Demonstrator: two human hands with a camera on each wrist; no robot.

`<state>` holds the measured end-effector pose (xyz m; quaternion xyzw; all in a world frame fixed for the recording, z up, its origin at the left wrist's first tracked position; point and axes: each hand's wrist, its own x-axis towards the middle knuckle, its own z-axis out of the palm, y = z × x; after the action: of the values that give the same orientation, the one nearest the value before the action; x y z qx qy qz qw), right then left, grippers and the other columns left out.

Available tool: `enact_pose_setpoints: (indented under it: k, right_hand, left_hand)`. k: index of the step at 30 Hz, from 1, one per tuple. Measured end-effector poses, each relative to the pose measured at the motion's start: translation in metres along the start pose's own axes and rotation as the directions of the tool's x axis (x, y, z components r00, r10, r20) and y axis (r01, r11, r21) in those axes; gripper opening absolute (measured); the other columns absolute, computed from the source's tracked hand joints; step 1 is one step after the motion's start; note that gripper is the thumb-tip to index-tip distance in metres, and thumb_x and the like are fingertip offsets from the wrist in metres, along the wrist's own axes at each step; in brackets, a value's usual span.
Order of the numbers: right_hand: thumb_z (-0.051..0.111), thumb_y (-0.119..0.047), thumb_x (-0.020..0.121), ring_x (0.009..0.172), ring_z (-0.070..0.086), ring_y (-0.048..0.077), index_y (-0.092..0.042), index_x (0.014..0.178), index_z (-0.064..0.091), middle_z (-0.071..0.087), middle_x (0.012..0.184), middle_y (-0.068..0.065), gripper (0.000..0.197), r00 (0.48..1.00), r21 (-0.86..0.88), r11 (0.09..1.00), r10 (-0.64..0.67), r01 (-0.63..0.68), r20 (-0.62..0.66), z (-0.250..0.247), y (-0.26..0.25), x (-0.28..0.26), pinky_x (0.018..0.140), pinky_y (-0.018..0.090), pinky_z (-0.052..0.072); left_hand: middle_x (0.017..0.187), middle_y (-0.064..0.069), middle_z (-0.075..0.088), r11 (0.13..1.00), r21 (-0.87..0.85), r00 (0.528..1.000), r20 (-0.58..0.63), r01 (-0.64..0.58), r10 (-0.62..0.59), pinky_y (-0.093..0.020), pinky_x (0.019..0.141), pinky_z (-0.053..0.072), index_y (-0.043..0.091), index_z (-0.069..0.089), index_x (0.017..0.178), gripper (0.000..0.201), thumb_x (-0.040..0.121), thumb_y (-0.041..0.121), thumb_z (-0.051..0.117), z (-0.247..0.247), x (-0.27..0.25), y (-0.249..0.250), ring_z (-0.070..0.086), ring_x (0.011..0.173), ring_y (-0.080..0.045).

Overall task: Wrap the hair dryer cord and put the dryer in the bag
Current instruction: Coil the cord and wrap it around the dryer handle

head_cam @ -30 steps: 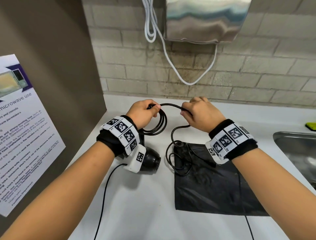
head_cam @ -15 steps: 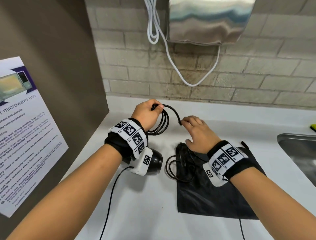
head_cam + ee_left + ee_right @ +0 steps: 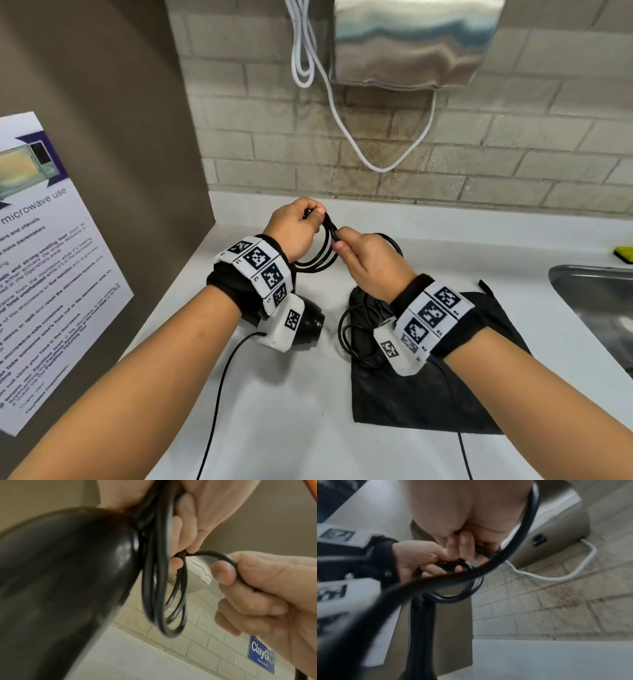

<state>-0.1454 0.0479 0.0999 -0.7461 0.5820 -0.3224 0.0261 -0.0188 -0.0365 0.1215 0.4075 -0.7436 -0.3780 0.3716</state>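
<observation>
The black hair dryer (image 3: 310,325) lies on the white counter (image 3: 274,411), half hidden under my left wrist; it fills the left of the left wrist view as a dark body (image 3: 60,574). My left hand (image 3: 313,214) grips several loops of its black cord (image 3: 317,262) above the counter. My right hand (image 3: 339,240) pinches a further stretch of cord (image 3: 223,557) right beside those loops. Loose cord (image 3: 349,329) still lies on the flat black bag (image 3: 428,387), to the right of the dryer and under my right wrist.
A steel sink (image 3: 596,301) is set into the counter at the right, with a yellow sponge (image 3: 623,253) behind it. A metal hand dryer (image 3: 411,41) and its white cable (image 3: 342,120) hang on the brick wall. A brown panel with a poster (image 3: 41,260) closes the left side.
My right hand dropped towards the bag half a second ago and has come back up to the left hand with a new stretch of cord. The left hand kept hold of the loops.
</observation>
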Motion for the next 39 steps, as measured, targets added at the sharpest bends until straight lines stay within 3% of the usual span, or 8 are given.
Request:
enact_pose_setpoints:
  k: [6,11,15,19,29,32,34,39]
  right_hand:
    - [0.035,-0.024,0.092,0.052,0.037,0.022,-0.004,0.086,0.050,0.033,0.052,-0.011,0.026,0.998,-0.063,0.998,-0.026,0.029,0.049,0.012,-0.005,-0.001,0.055,0.028,0.027]
    - [0.039,-0.019,0.097,0.056,0.038,0.024,-0.004,0.094,0.052,0.043,0.060,0.003,0.020,0.994,-0.203,0.979,0.010,0.012,0.106,0.011,-0.008,0.004,0.057,0.029,0.027]
    - [0.039,-0.020,0.097,0.057,0.041,0.025,-0.005,0.097,0.052,0.044,0.062,0.003,0.020,0.993,-0.239,0.971,0.030,-0.001,0.116,0.015,-0.004,0.000,0.057,0.028,0.027]
    - [0.040,-0.021,0.097,0.064,0.052,0.032,-0.004,0.098,0.054,0.054,0.065,0.010,0.021,0.995,-0.253,0.967,0.027,-0.001,0.098,0.015,-0.004,-0.004,0.058,0.028,0.028]
    - [0.041,-0.018,0.096,0.061,0.048,0.026,-0.003,0.098,0.054,0.055,0.068,0.008,0.019,0.995,-0.148,0.987,0.071,-0.060,0.070,0.017,-0.004,-0.009,0.058,0.031,0.035]
    - [0.047,-0.007,0.090,0.079,0.057,0.022,-0.006,0.112,0.056,0.063,0.092,0.010,0.024,0.996,0.078,0.993,0.089,-0.087,-0.014,0.020,-0.005,-0.008,0.073,0.032,0.048]
    - [0.049,0.003,0.086,0.093,0.057,0.015,-0.007,0.123,0.053,0.059,0.111,0.008,0.039,0.988,0.209,0.975,0.104,-0.078,-0.116,0.015,-0.006,-0.008,0.083,0.019,0.049]
    - [0.049,0.006,0.083,0.086,0.052,0.003,-0.003,0.110,0.058,0.050,0.101,0.000,0.030,0.911,0.211,0.977,0.051,0.040,-0.410,-0.016,0.005,-0.013,0.074,0.005,0.043]
  left_hand:
    - [0.070,0.004,0.052,0.990,-0.115,0.996,0.043,0.079,-0.074,-0.013,0.033,0.028,0.016,0.054,0.092,0.013,0.098,0.021,0.044,-0.006,-0.005,0.001,0.035,0.037,-0.006]
    - [0.072,0.003,0.053,0.990,-0.117,0.996,0.042,0.077,-0.073,-0.012,0.033,0.028,0.022,0.053,0.083,0.016,0.097,0.022,0.046,-0.009,-0.007,-0.002,0.036,0.044,-0.011]
    - [0.077,0.007,0.058,1.000,-0.021,0.999,0.031,0.016,-0.016,-0.015,0.057,0.039,0.016,0.062,0.093,0.010,0.089,0.025,0.059,-0.010,-0.010,-0.005,0.050,0.058,-0.001]
    - [0.090,0.003,0.060,0.998,0.068,1.000,-0.003,-0.013,0.013,-0.011,0.076,0.038,0.013,0.064,0.099,0.013,0.088,0.018,0.061,-0.007,-0.011,-0.003,0.054,0.086,-0.011]
    - [0.092,0.003,0.061,0.993,0.118,1.000,-0.015,-0.021,0.023,-0.013,0.080,0.038,0.010,0.065,0.101,0.017,0.088,0.021,0.061,0.001,-0.009,0.001,0.055,0.090,-0.011]
    - [0.093,0.001,0.060,0.990,0.138,0.998,-0.058,-0.010,0.018,-0.008,0.074,0.034,0.009,0.065,0.102,0.017,0.089,0.018,0.058,0.002,-0.006,0.003,0.053,0.087,-0.010]
    - [0.092,0.000,0.059,0.989,0.150,0.996,-0.094,0.004,0.010,-0.007,0.071,0.032,0.009,0.065,0.103,0.019,0.090,0.019,0.056,0.002,-0.004,0.003,0.052,0.086,-0.011]
    - [0.087,0.000,0.057,0.988,0.150,0.992,-0.127,0.032,-0.013,-0.007,0.062,0.033,0.010,0.065,0.103,0.019,0.089,0.019,0.055,0.001,-0.001,0.003,0.051,0.078,-0.012]
